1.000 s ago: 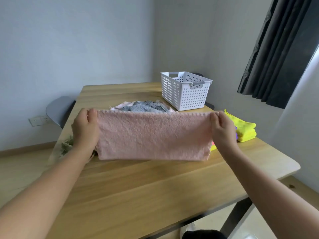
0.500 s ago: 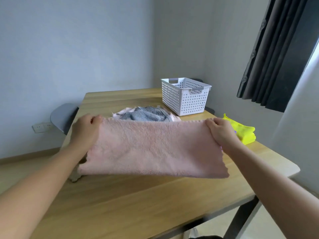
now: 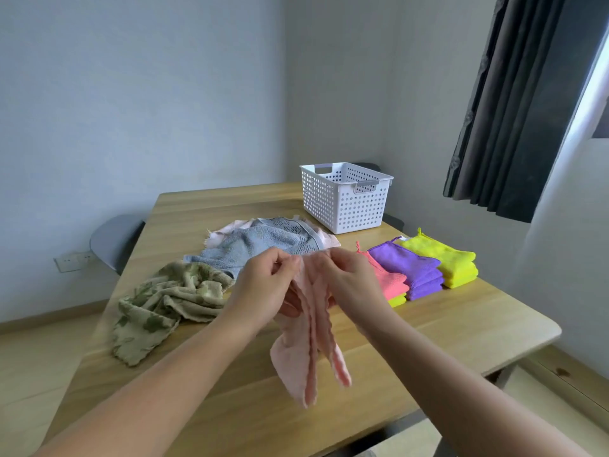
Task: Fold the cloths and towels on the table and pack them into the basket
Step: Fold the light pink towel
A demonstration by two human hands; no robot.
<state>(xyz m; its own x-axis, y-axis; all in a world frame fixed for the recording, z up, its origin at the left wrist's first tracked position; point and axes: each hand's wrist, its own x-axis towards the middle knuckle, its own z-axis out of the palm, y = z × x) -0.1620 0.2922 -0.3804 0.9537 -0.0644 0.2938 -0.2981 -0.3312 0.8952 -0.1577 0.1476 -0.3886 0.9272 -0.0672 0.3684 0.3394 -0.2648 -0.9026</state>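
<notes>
A pink towel [image 3: 309, 351] hangs doubled over above the wooden table [image 3: 428, 328], its two halves drooping side by side. My left hand [image 3: 267, 285] and my right hand [image 3: 346, 278] have come together and each pinches the towel's top edge. A white perforated basket [image 3: 346, 196] stands at the table's far right; nothing shows inside it. A crumpled green patterned cloth [image 3: 164, 301] lies at the left. A blue-grey towel [image 3: 257, 242] lies on another pale pink cloth [image 3: 227, 230] behind my hands.
Folded small cloths sit in stacks at the right: yellow [image 3: 445, 262], purple [image 3: 408, 272] and coral over yellow [image 3: 389, 282]. A grey chair [image 3: 112, 239] stands off the table's left side. Dark curtains [image 3: 514, 103] hang at the right.
My hands held the pink towel stretched wide; they have now come together, doubling it so it hangs narrow. The view has tilted down, showing more of the table.
</notes>
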